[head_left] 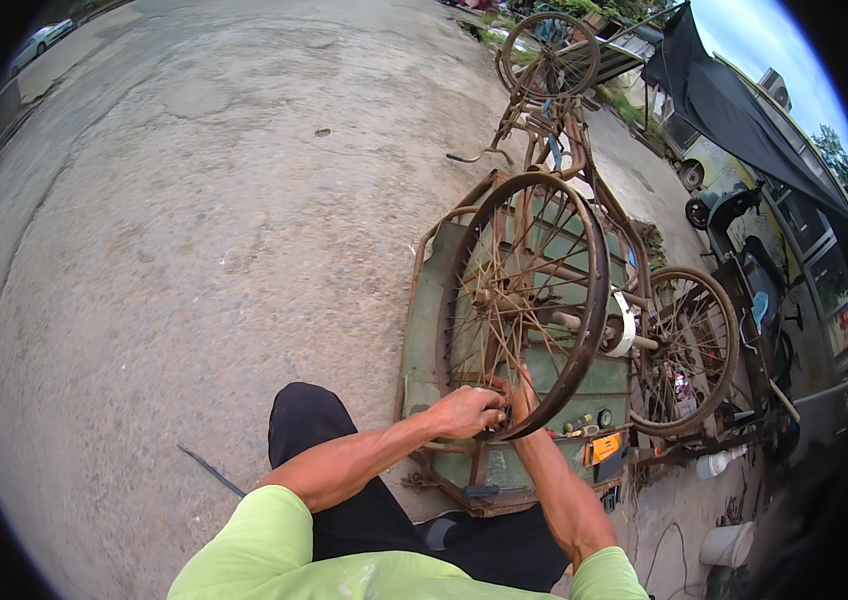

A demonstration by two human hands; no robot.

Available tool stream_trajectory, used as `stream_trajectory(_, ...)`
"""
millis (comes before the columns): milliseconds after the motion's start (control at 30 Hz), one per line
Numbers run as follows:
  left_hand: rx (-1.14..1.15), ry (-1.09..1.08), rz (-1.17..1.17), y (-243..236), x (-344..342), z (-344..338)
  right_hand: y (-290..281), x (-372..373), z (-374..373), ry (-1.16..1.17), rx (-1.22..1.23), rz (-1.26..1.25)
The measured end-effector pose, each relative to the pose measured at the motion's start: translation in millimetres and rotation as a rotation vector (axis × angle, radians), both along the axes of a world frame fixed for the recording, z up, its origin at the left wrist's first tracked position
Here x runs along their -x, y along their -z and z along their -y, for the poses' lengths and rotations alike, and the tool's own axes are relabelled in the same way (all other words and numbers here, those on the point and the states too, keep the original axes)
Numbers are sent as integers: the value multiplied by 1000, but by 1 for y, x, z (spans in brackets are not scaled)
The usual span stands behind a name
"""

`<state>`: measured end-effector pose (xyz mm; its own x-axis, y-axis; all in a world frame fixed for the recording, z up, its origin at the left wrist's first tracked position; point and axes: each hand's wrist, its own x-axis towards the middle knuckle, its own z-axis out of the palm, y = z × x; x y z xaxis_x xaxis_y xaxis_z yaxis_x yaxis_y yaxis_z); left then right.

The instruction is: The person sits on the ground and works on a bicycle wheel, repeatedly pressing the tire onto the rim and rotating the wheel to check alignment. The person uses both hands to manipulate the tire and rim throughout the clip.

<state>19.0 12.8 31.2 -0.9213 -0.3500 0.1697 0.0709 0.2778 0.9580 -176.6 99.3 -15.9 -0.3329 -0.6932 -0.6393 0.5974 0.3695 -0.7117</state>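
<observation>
A rusty spoked wheel (581,355) stands tilted over the green metal cargo bed (420,338) of a pedal tricycle. At the bottom of its rim, my left hand (469,408) has curled fingers among the spokes. My right hand (516,398) reaches up just beside it, partly hidden behind the left hand and spokes. Whatever both hands grip there is too small to make out. Small tools (576,425) and an orange-yellow packet (604,449) lie on the bed to their right.
The tricycle's front wheel (594,55) rises at the back and another wheel (716,375) stands right. Beyond are a dark scooter (759,262), a black awning (734,110) and white buckets (729,543). Concrete pavement (194,260) spreads left, with a dark thin strip (209,468) on it.
</observation>
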Motion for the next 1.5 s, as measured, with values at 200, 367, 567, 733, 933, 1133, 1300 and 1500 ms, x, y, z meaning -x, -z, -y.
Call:
stream_trajectory(200,107,-13,179,-4,10,-2,-8,-3,9,-33,-40,-44)
stream_trajectory(367,0,-26,43,-8,6,-5,-15,-8,9,-16,-52,-53)
stream_trajectory(567,-56,11,37,2,10,-2,-24,-15,11,9,-116,-84)
stream_trajectory(733,-226,-32,65,-9,10,-8,-21,-7,8,36,-93,-15)
stream_trajectory(933,-437,-91,145,-34,10,-16,-15,7,0,61,-69,100)
stream_trajectory(1133,-580,165,183,-19,17,-7,-9,14,-14,-58,3,-47)
stream_trajectory(1300,-796,46,153,-21,9,-13,-31,-14,-29,124,79,-176)
stream_trajectory(1500,-776,-81,52,-12,6,-12,-56,-25,-44,62,105,-10)
